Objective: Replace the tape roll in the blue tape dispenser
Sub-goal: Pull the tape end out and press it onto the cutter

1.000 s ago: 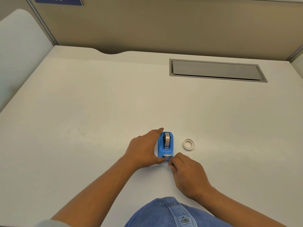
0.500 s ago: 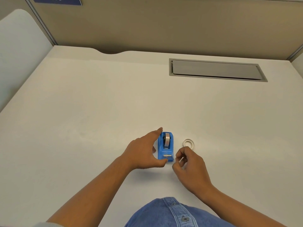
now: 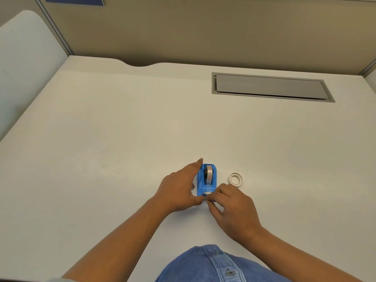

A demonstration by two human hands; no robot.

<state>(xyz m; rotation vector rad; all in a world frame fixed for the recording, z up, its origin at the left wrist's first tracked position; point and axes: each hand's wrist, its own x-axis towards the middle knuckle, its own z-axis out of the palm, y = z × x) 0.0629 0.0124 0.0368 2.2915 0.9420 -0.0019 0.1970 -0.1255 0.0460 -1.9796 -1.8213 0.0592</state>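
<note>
Probably the blue tape dispenser (image 3: 207, 181), near the desk's (image 3: 101, 139) front edge, is light and slides easily, so your left hand (image 3: 179, 190) brackets its side while your right hand (image 3: 234, 208) pinches at its cutter end; the white tape roll (image 3: 235, 179) lies just beside it.
</note>
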